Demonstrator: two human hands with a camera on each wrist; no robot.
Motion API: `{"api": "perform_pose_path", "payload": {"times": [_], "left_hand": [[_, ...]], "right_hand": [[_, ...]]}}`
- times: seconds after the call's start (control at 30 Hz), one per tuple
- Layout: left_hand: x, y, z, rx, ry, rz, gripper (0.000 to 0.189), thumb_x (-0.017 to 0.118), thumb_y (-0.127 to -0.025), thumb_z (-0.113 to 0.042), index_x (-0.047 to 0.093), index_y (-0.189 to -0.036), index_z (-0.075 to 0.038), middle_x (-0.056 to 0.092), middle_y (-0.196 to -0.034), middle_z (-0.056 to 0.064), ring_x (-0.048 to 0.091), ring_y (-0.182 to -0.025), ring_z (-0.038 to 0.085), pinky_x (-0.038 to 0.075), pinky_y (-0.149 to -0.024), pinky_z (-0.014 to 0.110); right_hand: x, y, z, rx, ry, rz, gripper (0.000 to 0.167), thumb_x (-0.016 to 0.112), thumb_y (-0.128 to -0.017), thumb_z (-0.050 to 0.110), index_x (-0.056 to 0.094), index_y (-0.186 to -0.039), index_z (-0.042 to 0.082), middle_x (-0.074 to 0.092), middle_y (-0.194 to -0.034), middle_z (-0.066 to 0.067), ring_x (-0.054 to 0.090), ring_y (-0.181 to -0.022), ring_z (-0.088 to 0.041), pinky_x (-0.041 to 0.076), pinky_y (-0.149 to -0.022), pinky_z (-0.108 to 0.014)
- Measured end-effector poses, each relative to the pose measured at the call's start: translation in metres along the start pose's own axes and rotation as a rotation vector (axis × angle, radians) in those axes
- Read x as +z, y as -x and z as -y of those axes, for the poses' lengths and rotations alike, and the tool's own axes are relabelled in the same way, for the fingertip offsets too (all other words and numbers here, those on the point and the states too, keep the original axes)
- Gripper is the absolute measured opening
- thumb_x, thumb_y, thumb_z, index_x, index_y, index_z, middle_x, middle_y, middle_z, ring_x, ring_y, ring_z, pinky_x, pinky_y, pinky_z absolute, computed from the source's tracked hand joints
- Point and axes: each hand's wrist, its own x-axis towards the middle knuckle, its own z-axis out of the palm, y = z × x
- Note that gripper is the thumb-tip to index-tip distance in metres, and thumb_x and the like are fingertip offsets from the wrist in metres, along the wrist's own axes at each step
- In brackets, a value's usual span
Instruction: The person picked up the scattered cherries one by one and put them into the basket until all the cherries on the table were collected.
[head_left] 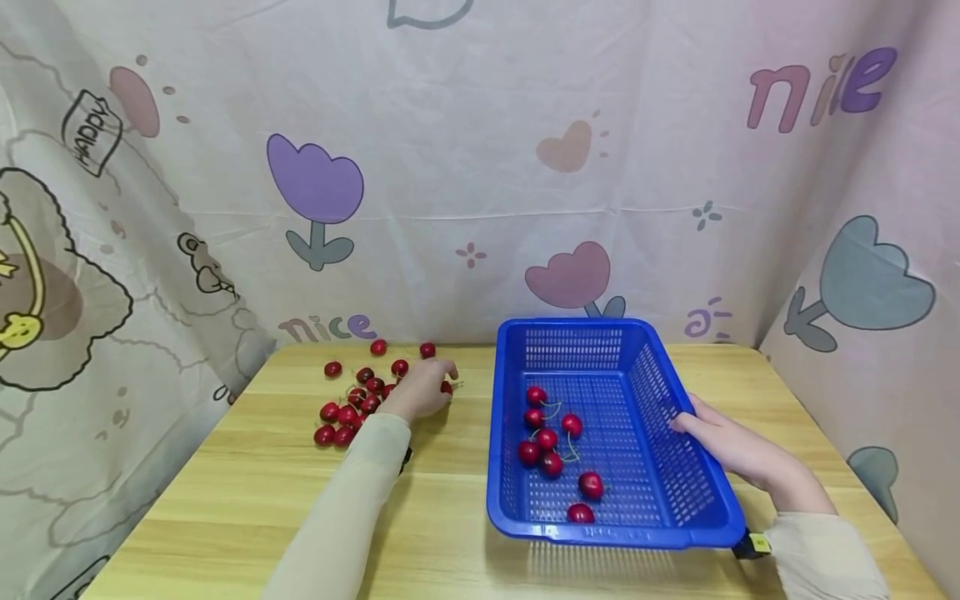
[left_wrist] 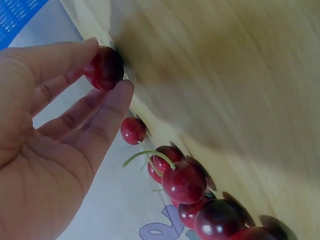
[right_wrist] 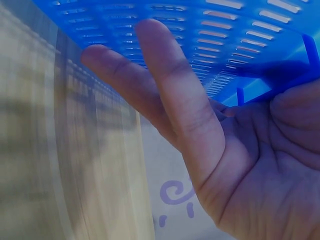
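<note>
In the left wrist view my left hand [left_wrist: 55, 125] pinches a dark red cherry [left_wrist: 105, 68] between thumb and fingers, right at the wooden tabletop. The head view has this left hand [head_left: 423, 388] at the right side of a loose group of cherries [head_left: 347, 415], some with green stems. My right hand [head_left: 731, 442] grips the right rim of a blue plastic basket [head_left: 615, 537], thumb over the rim. From the right wrist, this hand's fingers [right_wrist: 192, 115] reach beneath the slotted basket, which is raised off the table. Several cherries [head_left: 547, 438] lie inside, mostly toward its left.
The light wooden table [head_left: 247, 500] carries everything. A pale printed cloth [head_left: 450, 167] hangs behind it and along both sides. A few single cherries, such as one at the back [head_left: 378, 347], lie apart from the group.
</note>
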Motion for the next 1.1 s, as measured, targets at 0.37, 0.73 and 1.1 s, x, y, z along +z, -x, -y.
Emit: {"api": "perform_pose_path", "payload": {"times": [0.37,0.73,1.1], "left_hand": [[0.000,0.002,-0.001,-0.027,0.020,0.008,0.022,0.074,-0.095,0.001,0.076,-0.116,-0.005,0.076,-0.115,0.013,0.068,-0.099,0.026,0.061,-0.094,0.044],[0.002,0.004,0.002,-0.043,0.014,-0.003,0.020,0.077,-0.095,-0.001,0.077,-0.114,-0.006,0.076,-0.112,0.011,0.067,-0.098,0.025,0.061,-0.094,0.043],[-0.007,0.011,0.006,-0.043,0.035,-0.018,0.023,0.079,-0.095,-0.006,0.076,-0.117,-0.006,0.076,-0.112,0.013,0.069,-0.097,0.025,0.061,-0.093,0.046]], "right_hand": [[0.000,0.000,0.001,0.026,0.020,-0.029,0.079,0.040,-0.114,0.024,-0.013,-0.170,0.008,0.045,-0.146,-0.046,0.076,-0.103,-0.036,0.067,-0.081,-0.055],[0.000,0.000,0.000,0.021,0.023,-0.029,0.079,0.039,-0.115,0.024,-0.015,-0.171,0.010,0.042,-0.148,-0.048,0.076,-0.104,-0.036,0.067,-0.081,-0.054],[-0.001,-0.001,-0.001,0.022,0.026,-0.024,0.079,0.039,-0.115,0.024,-0.015,-0.170,0.009,0.041,-0.149,-0.048,0.076,-0.104,-0.036,0.067,-0.081,-0.055]]}}
